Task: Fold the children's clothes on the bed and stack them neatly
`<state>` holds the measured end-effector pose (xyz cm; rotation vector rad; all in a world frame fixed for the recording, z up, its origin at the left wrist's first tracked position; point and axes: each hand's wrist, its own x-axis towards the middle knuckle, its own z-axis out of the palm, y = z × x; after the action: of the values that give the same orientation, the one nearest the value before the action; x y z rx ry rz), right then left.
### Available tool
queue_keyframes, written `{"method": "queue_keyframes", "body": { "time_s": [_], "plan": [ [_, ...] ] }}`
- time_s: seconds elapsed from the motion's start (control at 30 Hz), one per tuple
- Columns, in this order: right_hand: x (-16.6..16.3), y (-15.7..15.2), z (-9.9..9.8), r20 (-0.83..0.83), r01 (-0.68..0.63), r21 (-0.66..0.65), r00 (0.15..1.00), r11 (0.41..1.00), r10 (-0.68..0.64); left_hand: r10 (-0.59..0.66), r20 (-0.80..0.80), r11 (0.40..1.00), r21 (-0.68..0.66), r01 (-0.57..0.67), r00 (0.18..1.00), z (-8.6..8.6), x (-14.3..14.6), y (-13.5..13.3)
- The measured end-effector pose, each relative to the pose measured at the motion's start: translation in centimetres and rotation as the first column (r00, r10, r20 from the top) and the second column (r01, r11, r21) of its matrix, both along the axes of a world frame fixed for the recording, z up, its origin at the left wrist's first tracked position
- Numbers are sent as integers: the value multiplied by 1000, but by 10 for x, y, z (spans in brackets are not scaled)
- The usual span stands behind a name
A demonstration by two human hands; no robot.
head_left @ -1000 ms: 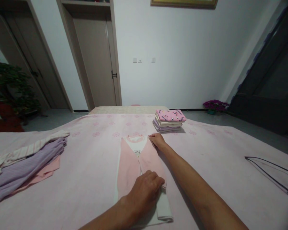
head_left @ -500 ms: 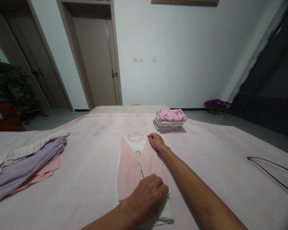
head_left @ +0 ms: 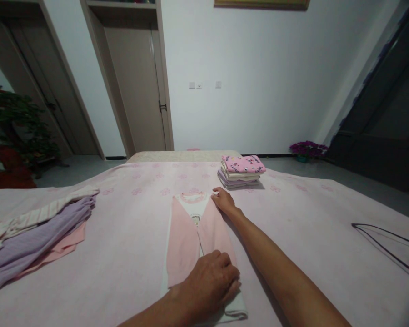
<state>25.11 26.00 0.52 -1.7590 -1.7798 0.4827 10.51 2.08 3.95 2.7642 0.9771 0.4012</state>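
A pink and white garment (head_left: 191, 231) lies lengthwise on the pink bed cover (head_left: 293, 213), its two pink sleeves folded inward over the white front. My left hand (head_left: 211, 284) rests knuckles up on the near end of the garment, fingers curled over the right sleeve's end. My right hand (head_left: 224, 200) reaches to the far end and pinches the fabric at the right shoulder beside the collar.
A stack of folded clothes (head_left: 241, 170) with a pink printed top layer sits beyond the right hand. A loose pile of purple, striped and pink garments (head_left: 37, 231) lies at the left. A wire hanger (head_left: 388, 247) lies at the right. Doors and a plant stand beyond.
My left hand slid a little toward the near end of the garment. The right hand stayed at the shoulder.
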Motion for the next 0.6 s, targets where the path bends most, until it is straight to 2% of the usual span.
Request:
{"method": "queue_keyframes", "body": {
  "time_s": [0.17, 0.3, 0.47, 0.6],
  "plan": [
    [-2, 2, 2, 37, -18, -8, 999, 1000, 18, 7, -34, 999, 32, -6, 999, -4, 3, 0],
    [-3, 2, 3, 47, 1, -30, 999, 1000, 1, -18, -27, 1000, 1, 18, 999, 0, 1, -2],
    [4, -2, 6, -4, -35, -27, 999, 999, 35, -65, 48, 981, -177, 73, 997, 15, -16, 4],
    [16, -22, 11, -52, -57, 28, 997, 998, 58, -81, 94, 916, -385, 112, 992, 26, -32, 14]
  ]
}}
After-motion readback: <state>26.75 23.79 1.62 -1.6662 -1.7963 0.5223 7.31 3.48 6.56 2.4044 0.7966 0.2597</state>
